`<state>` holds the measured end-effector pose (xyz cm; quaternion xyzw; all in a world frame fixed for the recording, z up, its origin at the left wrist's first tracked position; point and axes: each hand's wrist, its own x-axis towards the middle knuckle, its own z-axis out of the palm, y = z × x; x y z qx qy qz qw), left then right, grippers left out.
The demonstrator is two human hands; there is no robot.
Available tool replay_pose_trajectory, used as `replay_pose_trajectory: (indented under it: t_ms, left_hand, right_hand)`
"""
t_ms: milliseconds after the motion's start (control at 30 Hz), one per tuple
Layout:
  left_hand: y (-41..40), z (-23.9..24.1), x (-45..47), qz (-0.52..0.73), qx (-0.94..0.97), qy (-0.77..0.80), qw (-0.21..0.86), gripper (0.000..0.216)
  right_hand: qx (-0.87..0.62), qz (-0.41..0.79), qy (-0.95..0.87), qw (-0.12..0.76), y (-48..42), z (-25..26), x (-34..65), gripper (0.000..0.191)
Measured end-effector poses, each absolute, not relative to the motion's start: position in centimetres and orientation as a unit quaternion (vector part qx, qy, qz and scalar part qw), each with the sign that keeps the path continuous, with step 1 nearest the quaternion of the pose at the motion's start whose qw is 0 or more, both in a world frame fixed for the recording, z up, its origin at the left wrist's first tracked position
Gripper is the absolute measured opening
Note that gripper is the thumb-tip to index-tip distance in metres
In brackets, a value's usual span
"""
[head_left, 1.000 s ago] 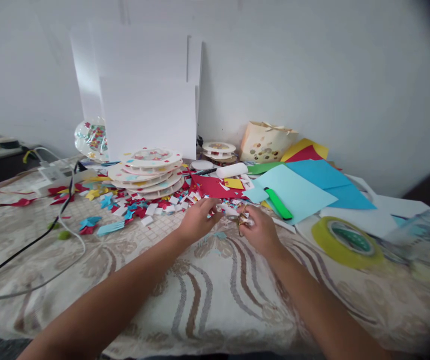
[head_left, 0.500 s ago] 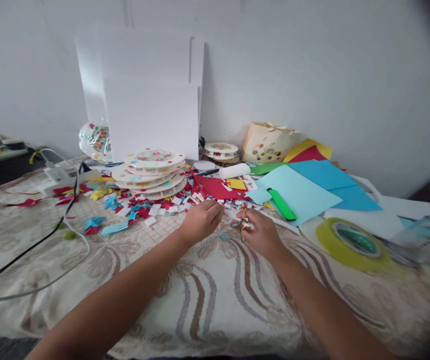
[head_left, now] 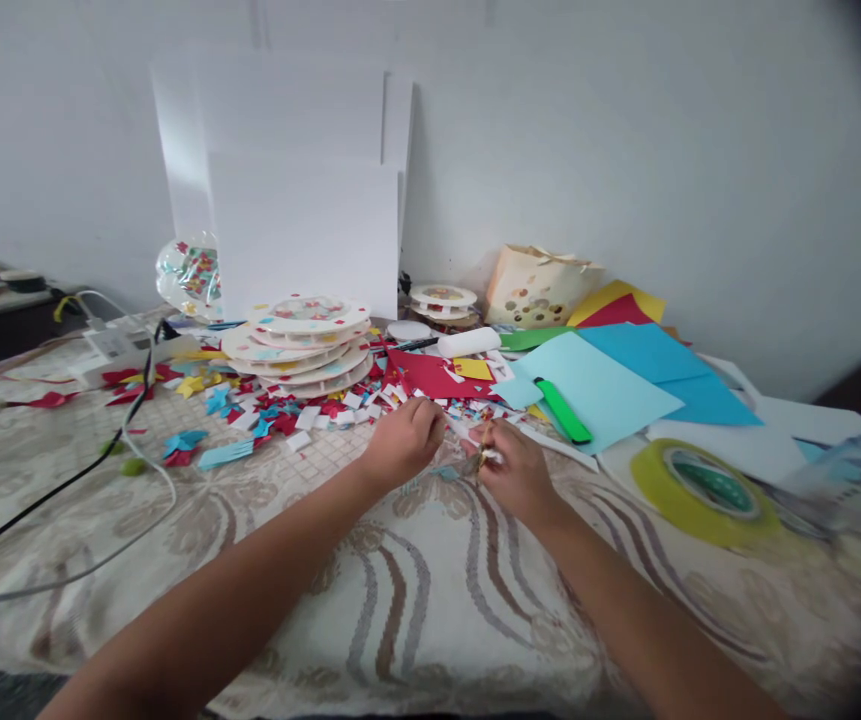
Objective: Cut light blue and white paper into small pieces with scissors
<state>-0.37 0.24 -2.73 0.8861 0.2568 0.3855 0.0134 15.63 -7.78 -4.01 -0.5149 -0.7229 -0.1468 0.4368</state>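
Note:
My left hand point(head_left: 402, 440) is closed in a pinch above the patterned tablecloth point(head_left: 430, 580). Its fingertips face away from me, and whatever they pinch is hidden. My right hand point(head_left: 518, 468) is wrapped around small scissors point(head_left: 482, 455) with gold-coloured handles, their short blades pointing left toward my other hand. Beneath and between the hands, a little light-blue paper piece point(head_left: 445, 472) lies on the cloth. Just beyond my fingers spreads a heap of white, red and blue paper scraps point(head_left: 310, 417).
Stacked decorated white discs point(head_left: 310, 315) stand behind the scraps. To the right are light-blue paper point(head_left: 610, 385), a green cutter or marker point(head_left: 561, 410) and a yellow tape roll point(head_left: 700, 490). Cables point(head_left: 160, 500) cross the left side. White boards point(head_left: 302, 230) lean on the wall.
The scissors have turned slightly, their blades now showing more clearly toward the left. Both hands stay close together in nearly the same place, and the view has shifted a little.

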Motion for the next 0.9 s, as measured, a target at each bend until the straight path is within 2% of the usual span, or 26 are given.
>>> replay_pose_trajectory:
  t_ms: [200,333,533,633,800,900]
  left_hand:
    - [0.7,-2.9,-0.2,0.442,0.816,0.322,0.190,0.012]
    - [1.5,-2.4,-0.5,0.468,0.774,0.354,0.237,0.014]
    - [0.9,-2.3,-0.4,0.423,0.794,0.310,0.308,0.006]
    - [0.4,-2.4,-0.4,0.405,0.820,0.266,0.304,0.009]
    - [0.5,-2.4,-0.5,0.436,0.834,0.271,0.201,0.019]
    - [0.5,-2.5,-0.5,0.447,0.839,0.267,0.156,0.017]
  right_hand:
    - [-0.533,-0.143,-0.667,0.501,-7.4,-4.2,15.7,0.009]
    - [-0.586,-0.130,-0.601,0.528,-7.6,-3.5,16.0,0.012]
    - [-0.572,-0.059,-0.581,0.576,-7.5,-3.2,16.3,0.016]
    - [-0.566,-0.066,-0.590,0.572,-7.4,-3.4,16.5,0.015]
    - [-0.526,-0.103,-0.649,0.540,-7.5,-3.4,16.4,0.007]
    - [-0.491,-0.121,-0.699,0.506,-7.6,-3.5,16.2,0.011]
